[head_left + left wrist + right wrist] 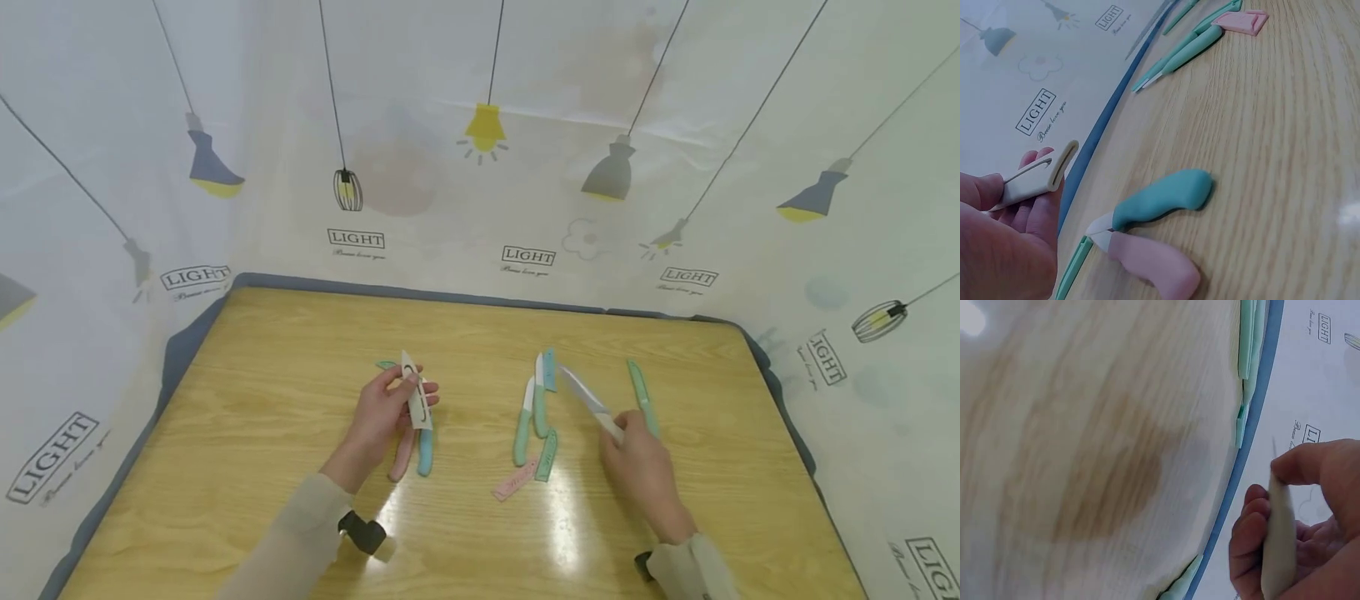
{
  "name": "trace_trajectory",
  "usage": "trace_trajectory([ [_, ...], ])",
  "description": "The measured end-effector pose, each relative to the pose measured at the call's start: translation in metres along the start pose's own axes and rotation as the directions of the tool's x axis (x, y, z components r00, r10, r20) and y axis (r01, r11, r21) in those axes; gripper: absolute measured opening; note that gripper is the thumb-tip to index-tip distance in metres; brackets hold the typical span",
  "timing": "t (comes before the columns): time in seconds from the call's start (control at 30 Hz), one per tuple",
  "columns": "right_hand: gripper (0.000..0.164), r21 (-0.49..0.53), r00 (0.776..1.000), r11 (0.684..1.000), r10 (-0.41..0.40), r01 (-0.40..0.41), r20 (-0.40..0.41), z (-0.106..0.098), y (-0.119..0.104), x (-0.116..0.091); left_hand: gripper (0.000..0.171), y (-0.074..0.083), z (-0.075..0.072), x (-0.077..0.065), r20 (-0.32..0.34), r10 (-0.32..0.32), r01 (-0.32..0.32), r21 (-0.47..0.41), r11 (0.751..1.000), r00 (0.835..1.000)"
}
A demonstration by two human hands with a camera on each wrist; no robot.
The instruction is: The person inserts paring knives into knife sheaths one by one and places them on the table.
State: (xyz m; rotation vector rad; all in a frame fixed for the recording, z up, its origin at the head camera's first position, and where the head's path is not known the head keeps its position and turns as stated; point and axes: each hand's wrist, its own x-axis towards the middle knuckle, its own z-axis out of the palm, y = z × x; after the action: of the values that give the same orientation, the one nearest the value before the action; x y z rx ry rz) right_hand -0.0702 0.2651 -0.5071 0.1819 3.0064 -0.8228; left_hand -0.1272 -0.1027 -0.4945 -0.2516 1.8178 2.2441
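My left hand (375, 410) pinches a cream blade sheath (417, 407) between thumb and fingers, tilted above the table. Its slotted open end shows in the left wrist view. Below that hand lie a pink-handled knife (402, 457) and a blue-handled knife (425, 454), their blades partly hidden in the head view. With the fingers wrapped round its cream handle (1280, 544), my right hand (643, 462) holds a knife whose bare blade (581, 389) points up and left. The blade and the sheath are well apart.
Between the hands lie two green-handled knives (522, 429), a blue sheath (550, 371), a green sheath (547, 457) and a pink sheath (516, 482). A green knife in a green cover (638, 383) lies beyond my right hand. A patterned cloth (450, 192) rises behind the wooden table (262, 400).
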Motion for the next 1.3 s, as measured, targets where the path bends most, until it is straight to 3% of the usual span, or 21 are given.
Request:
trace_trajectory([
  [0.2, 0.039, 0.012, 0.997, 0.998, -0.058, 0.059, -0.058, 0.005, -0.007, -0.001, 0.046, -0.001, 0.005, 0.0, -0.002, -0.008, 0.008, -0.017, 1.0, 1.0],
  [0.43, 0.034, 0.06, 0.977, 0.979, -0.19, 0.196, -0.092, 0.011, -0.022, -0.005, 0.048, -0.001, 0.009, 0.003, 0.028, -0.055, 0.058, -0.117, 0.991, 0.998],
  [0.73, 0.027, 0.071, 0.971, 0.969, -0.234, 0.236, -0.041, 0.016, -0.044, -0.01, 0.045, 0.0, 0.016, 0.004, 0.071, -0.07, 0.084, -0.226, 0.971, 0.995],
  [1.07, 0.022, 0.148, 0.957, 0.946, -0.291, 0.287, 0.0, 0.03, -0.066, -0.016, 0.044, 0.001, 0.024, 0.005, 0.023, -0.101, 0.103, -0.284, 0.953, 0.995],
  [1.3, 0.026, 0.153, 0.913, 0.901, -0.408, 0.406, -0.017, 0.039, -0.073, -0.019, 0.043, 0.003, 0.025, 0.006, -0.019, -0.087, 0.076, -0.33, 0.941, 0.996],
])
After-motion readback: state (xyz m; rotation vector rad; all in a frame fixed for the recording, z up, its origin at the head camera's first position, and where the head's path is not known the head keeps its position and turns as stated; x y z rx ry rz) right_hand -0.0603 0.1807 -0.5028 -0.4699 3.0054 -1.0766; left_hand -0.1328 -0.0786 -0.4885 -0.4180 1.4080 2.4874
